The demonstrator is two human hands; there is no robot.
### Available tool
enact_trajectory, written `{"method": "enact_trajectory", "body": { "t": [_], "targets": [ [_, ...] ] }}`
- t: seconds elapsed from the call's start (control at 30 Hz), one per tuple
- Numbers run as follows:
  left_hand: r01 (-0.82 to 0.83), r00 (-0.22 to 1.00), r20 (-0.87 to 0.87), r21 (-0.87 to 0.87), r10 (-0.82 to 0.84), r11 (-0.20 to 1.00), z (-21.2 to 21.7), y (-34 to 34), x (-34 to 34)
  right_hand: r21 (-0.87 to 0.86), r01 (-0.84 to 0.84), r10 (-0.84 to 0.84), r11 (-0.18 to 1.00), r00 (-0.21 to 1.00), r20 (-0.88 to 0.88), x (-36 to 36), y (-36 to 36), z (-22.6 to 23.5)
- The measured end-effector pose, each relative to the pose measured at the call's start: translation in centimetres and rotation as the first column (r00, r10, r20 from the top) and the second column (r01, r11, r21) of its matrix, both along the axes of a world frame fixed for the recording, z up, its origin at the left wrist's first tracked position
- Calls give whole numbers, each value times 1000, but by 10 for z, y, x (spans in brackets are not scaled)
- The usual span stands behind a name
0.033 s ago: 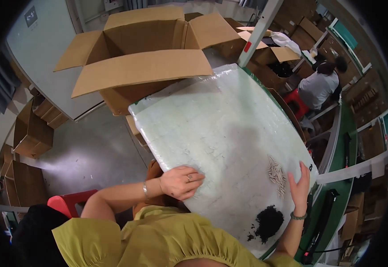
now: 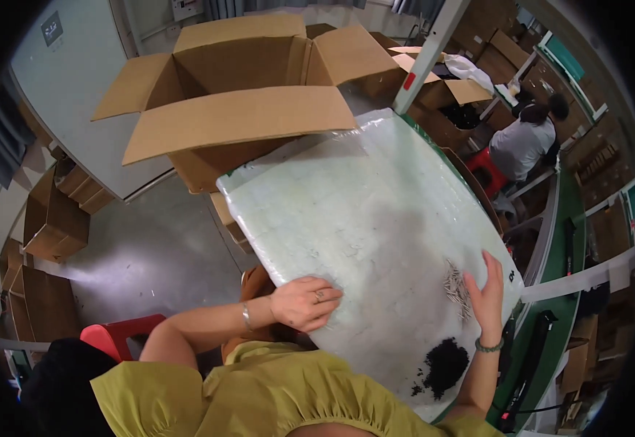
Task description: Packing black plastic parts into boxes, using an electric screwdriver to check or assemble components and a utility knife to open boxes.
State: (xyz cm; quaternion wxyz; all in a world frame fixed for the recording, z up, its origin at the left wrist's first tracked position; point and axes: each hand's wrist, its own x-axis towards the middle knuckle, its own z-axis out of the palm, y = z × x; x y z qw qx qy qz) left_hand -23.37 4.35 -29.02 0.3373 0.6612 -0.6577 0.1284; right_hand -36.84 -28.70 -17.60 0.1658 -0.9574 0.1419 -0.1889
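- Fingers of the right hand [image 2: 487, 309] stand well apart, the thumb parted from the rest, with nothing visibly held; the thumb overlaps the right edge of a loose pile of slim silvery pins [image 2: 454, 290], though whether it touches them cannot be told.
- That hand has changed most: a moment ago it stood just clear of the pins, on their right; now it has shifted in toward them, its thumb at their edge.
- Judging by this shift, the pins seem to be what the work centres on; none looks lifted so far, and their pile keeps much the same shape.
- Left of the pins, well apart from them, the left hand [image 2: 305, 303] rests palm down, fingers loosely curled, much as before; whether anything lies beneath is hidden.
- On the person's side of the pins sits a heap of small black pieces [image 2: 445, 366], held by neither hand.
- Beneath the pins spreads the pale, film-wrapped worktop [image 2: 310, 211]; beyond them, leftward, stands an open cardboard carton [image 2: 241, 120].
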Motion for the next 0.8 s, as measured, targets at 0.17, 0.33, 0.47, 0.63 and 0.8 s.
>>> {"method": "enact_trajectory", "body": {
  "t": [0.17,0.33,0.47,0.63,0.8],
  "targets": [
    [38,980,-191,-83,-54,996,-8,5,3,46,-554,548,831,830,99,182,144,63],
    [278,725,-652,-15,-220,960,0,12,11,-255,-774,797,579,603,-20,355,241,74],
    [79,151,-988,29,17,996,25,87,52,-262,-857,784,445,514,-349,424,285,19],
    [-604,-74,-908,369,412,706,15,277,89,-195,-696,469,691,636,-612,456,319,28],
    [-765,-434,-587,640,683,64,48,408,74,-173,-732,575,659,638,-512,458,274,-7]
  ]
}}
